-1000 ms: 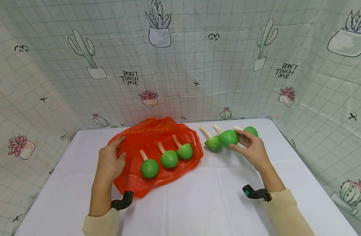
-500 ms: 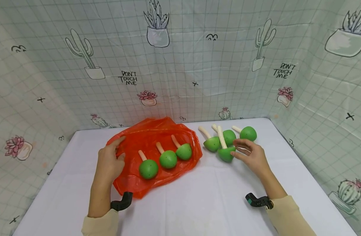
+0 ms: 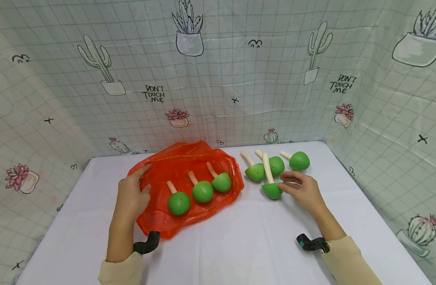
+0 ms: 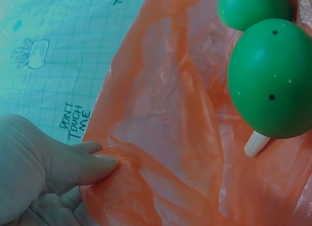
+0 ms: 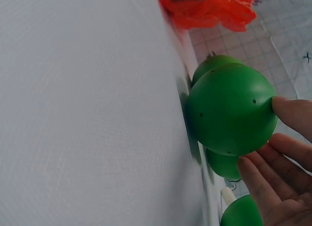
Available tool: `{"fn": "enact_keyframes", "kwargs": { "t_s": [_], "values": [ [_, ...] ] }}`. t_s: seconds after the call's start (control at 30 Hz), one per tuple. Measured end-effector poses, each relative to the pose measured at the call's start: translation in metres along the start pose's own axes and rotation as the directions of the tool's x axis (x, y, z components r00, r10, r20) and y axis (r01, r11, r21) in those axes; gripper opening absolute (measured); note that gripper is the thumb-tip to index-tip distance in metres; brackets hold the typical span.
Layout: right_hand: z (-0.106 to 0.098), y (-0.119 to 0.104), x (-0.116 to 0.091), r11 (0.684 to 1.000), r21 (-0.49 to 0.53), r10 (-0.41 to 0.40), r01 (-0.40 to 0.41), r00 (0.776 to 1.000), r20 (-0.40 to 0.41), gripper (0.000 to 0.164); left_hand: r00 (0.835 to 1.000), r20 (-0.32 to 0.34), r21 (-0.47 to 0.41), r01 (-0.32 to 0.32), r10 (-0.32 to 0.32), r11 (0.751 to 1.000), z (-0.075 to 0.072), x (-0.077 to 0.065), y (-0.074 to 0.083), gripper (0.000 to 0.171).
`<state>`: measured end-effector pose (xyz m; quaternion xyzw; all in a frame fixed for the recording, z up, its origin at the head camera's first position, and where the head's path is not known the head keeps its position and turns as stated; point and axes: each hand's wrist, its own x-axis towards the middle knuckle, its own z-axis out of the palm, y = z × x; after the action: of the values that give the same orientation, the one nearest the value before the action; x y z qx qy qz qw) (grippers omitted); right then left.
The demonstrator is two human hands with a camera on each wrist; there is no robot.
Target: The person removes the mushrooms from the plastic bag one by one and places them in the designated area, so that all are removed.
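On the left, my left hand pinches the edge of a thin red plastic bag between thumb and fingers, seen close up in the left wrist view. Three green toy mushrooms with dotted caps and pale stems lie in a slanting row against the bag; whether inside it or on top, I cannot tell. To the right, my right hand holds the cap of another green toy mushroom with its fingertips, its stem pointing up and away. The right wrist view shows the thumb against one side of that cap.
Behind the held one, more toy mushrooms lie on the white table, one apart at the far right. A grid-patterned cloth with cactus drawings surrounds the table at the back and sides.
My right hand has brought its mushroom down and nearer, and the mushroom has turned so its stem shows, uncovering another behind it. My left hand stays on the bag.
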<state>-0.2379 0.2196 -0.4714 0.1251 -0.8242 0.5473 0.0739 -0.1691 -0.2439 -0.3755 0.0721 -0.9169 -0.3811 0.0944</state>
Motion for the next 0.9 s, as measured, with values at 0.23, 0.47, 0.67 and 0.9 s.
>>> {"fn": "enact_keyframes", "kwargs": {
  "t_s": [0.23, 0.47, 0.67, 0.9],
  "values": [
    [0.0, -0.003, -0.001, 0.999, -0.047, 0.002, -0.001, 1.0, 0.021, 0.035, 1.0, 0.0, -0.002, 0.006, -0.006, 1.0, -0.001, 0.0, 0.0, 0.062],
    [0.001, -0.015, 0.001, 0.986, -0.167, -0.012, 0.008, 1.0, -0.027, 0.037, 1.0, 0.01, 0.004, 0.002, -0.002, 1.0, -0.003, 0.002, 0.0, 0.062],
    [0.011, -0.041, 0.005, 0.988, -0.139, -0.081, 0.072, 0.995, -0.061, 0.041, 1.0, 0.007, 0.006, -0.005, 0.005, 1.0, -0.003, 0.002, 0.001, 0.061],
    [0.031, -0.067, 0.014, 0.989, -0.06, -0.135, 0.133, 0.99, -0.039, 0.041, 1.0, 0.009, 0.005, -0.005, 0.005, 1.0, -0.002, 0.002, 0.001, 0.062]
  ]
}}
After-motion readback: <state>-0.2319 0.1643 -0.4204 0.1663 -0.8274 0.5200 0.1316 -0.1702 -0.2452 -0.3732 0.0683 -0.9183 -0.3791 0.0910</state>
